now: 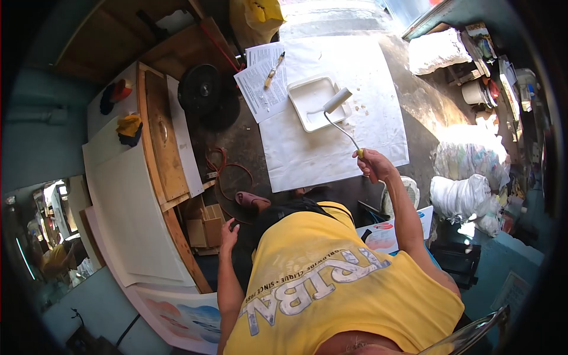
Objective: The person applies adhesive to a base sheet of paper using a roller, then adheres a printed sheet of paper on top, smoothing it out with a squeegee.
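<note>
My right hand (377, 163) is wrapped round the handle of a paint roller (338, 100). The roller's bent metal rod reaches away from me, and its pale sleeve is over the right side of a white paint tray (299, 105). White paint shows inside the tray, which rests on a large white sheet (331, 160) on the floor. Down at my left side, my left hand (229, 234) holds nothing, its fingers apart, close to a cardboard box (205, 226) and a wooden-framed panel.
Printed papers (258, 89) with a brush (273, 71) on them overlap the sheet's left corner. A black fan (204, 89) and an orange cord (220, 168) are on the left, beside a wooden cabinet door (163, 136). Plastic-wrapped bundles (461, 195) line the right side.
</note>
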`<state>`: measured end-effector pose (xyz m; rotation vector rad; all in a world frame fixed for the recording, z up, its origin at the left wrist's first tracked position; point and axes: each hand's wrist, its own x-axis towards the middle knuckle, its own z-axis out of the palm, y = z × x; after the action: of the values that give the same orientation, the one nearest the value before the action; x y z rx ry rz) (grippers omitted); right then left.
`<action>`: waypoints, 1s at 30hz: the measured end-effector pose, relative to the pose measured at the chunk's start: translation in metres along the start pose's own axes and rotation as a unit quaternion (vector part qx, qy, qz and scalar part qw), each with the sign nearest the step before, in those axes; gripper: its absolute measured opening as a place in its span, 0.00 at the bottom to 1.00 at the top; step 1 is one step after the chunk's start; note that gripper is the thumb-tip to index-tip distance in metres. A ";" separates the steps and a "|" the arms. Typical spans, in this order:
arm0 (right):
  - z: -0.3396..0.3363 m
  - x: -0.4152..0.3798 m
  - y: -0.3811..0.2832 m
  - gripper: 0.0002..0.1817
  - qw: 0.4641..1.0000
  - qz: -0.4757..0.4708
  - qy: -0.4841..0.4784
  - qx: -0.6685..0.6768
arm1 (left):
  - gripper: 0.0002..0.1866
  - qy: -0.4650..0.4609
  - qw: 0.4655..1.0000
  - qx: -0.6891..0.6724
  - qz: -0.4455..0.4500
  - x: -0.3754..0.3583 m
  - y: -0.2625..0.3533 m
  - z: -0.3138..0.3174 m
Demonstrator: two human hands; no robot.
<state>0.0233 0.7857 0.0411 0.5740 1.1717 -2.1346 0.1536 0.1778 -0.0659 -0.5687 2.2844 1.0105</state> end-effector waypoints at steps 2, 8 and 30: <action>-0.006 0.007 0.010 0.22 1.000 -0.001 0.013 0.007 | 0.24 0.011 1.000 0.024 -0.001 -0.010 0.011 -0.008; -0.035 0.026 0.028 0.29 0.998 0.023 -0.043 0.049 | 0.24 0.043 0.998 0.054 0.008 -0.032 0.006 -0.008; -0.002 0.060 0.064 0.34 0.878 -0.046 -0.349 0.323 | 0.24 0.069 0.990 0.015 -0.118 -0.115 -0.019 0.005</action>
<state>0.0259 0.7424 -0.0351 -0.0277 0.0758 -2.4803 0.2517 0.1863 -0.0043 -0.8971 2.2787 0.8424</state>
